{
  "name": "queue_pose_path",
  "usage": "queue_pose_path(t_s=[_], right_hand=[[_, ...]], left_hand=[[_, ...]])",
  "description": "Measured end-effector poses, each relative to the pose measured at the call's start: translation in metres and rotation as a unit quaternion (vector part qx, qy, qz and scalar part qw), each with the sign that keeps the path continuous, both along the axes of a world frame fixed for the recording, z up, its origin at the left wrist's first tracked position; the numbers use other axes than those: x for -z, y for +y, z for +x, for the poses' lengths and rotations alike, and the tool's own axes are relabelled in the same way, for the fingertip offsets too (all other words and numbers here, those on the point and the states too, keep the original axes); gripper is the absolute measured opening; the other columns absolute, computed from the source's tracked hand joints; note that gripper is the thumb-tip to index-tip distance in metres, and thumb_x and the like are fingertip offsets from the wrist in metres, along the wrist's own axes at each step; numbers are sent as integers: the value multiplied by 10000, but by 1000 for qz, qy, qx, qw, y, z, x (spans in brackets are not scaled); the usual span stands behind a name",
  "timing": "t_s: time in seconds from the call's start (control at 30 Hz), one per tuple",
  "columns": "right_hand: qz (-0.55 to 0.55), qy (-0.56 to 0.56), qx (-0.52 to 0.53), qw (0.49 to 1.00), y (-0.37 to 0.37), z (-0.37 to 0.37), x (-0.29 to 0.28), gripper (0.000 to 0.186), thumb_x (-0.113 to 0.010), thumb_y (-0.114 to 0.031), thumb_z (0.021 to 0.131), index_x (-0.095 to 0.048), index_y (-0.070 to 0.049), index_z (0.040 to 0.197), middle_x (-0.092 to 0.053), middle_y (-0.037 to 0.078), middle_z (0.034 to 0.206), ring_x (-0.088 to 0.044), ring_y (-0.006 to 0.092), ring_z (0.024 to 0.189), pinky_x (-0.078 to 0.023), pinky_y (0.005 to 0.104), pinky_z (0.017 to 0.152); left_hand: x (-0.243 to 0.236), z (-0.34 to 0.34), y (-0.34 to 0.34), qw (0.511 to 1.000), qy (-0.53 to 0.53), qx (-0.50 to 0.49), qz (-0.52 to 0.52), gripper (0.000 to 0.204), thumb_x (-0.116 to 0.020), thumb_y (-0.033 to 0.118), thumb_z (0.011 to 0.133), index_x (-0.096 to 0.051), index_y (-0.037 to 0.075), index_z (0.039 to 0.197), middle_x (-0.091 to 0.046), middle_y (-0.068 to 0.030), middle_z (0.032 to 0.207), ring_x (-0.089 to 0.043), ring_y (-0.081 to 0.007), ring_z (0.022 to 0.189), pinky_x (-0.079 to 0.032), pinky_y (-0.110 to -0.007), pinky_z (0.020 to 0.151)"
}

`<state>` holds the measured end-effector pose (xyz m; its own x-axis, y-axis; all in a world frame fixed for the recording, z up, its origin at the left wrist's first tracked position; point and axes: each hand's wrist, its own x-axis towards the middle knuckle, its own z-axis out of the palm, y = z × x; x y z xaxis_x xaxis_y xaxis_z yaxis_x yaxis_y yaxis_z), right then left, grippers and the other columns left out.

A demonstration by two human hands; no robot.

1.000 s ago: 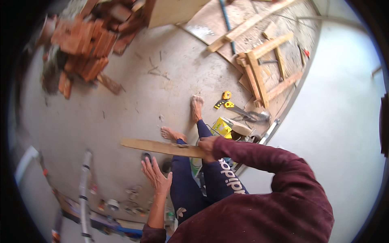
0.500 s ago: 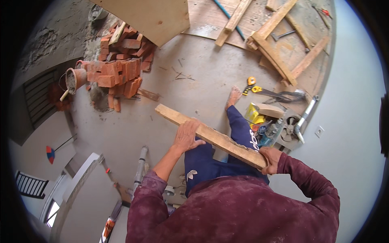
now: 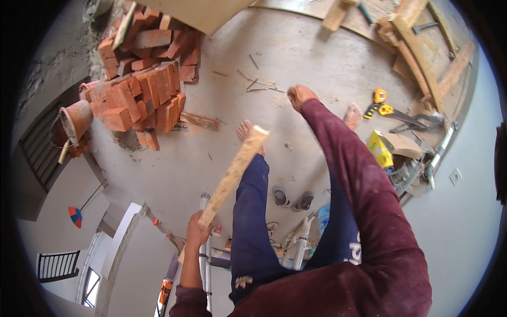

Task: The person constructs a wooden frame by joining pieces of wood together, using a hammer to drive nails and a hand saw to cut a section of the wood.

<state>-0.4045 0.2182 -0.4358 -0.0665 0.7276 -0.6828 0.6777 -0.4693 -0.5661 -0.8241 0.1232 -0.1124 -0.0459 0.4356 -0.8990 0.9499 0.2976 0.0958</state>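
The person's left hand [image 3: 197, 230] holds one long, pale brown wooden plank [image 3: 232, 175]. Its fingers are closed around the plank close to its near end, and a short piece shows behind the hand. The plank is tilted along the left leg, and its far end appears just beside the bare left foot [image 3: 245, 130]. The right hand [image 3: 301, 96] is reached out farther, above the grey floor [image 3: 301, 153], well apart from the plank. Its fingers look bent inward; how tightly, and whether they hold something small, I cannot tell.

There are two bare feet in total, the right foot [image 3: 353, 115] being on the right side. Between the legs, on the floor, two dark shoes [image 3: 292, 199] stand side by side. At the right are one yellow tape measure [image 3: 379, 95] and, just beside it, one handsaw [image 3: 390, 112] with a black and yellow handle. Farther on the right lies one hammer [image 3: 425, 27] with a dark head, among wooden pieces [image 3: 422, 63]. On the far left is one pile of red bricks [image 3: 148, 90], too many overlapped to count exactly, and beside it one orange-brown bucket [image 3: 78, 119].
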Motion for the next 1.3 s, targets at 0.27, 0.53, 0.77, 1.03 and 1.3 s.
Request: queue_pose_path(t_s=[0.27,0.53,0.77,1.03,1.3], right_hand=[[140,-234,137,952,133,-151,135,195,-625,-284,816,-704,-107,839,-648,133,909,-613,335,893,-467,429,777],[130,-128,36,983,40,-77,193,121,-555,-100,849,-619,-64,945,-659,134,806,-637,338,794,-485,442,714],[25,-182,17,983,-37,-90,185,107,-563,-140,787,-636,-122,864,-665,118,868,-645,320,872,-503,476,730],[4,-210,138,968,-43,-39,129,131,-534,-135,818,-654,-82,806,-617,114,892,-585,318,941,-481,461,766],[0,-5,331,944,-183,90,-66,233,-592,-250,789,-669,-34,828,-662,153,800,-636,321,803,-489,411,721]], left_hand=[[336,45,-47,843,-1,-501,194,424,-683,190,730,-557,23,1099,-558,-195,1066,-503,-370,1024,-402,-421,894],[392,77,-57,806,7,-545,229,499,-649,221,769,-492,18,1197,-491,-196,1197,-426,-339,1146,-337,-410,976],[417,110,-48,807,-3,-537,247,564,-619,247,803,-435,13,1282,-432,-196,1311,-358,-312,1253,-280,-400,1048],[419,180,-18,847,-36,-459,265,639,-585,278,841,-371,8,1380,-365,-197,1441,-281,-281,1375,-215,-388,1131],[-8,-48,-70,997,-74,-22,1,535,-731,196,707,-563,-35,1160,-657,-188,1026,-647,-276,966,-493,-377,867]])
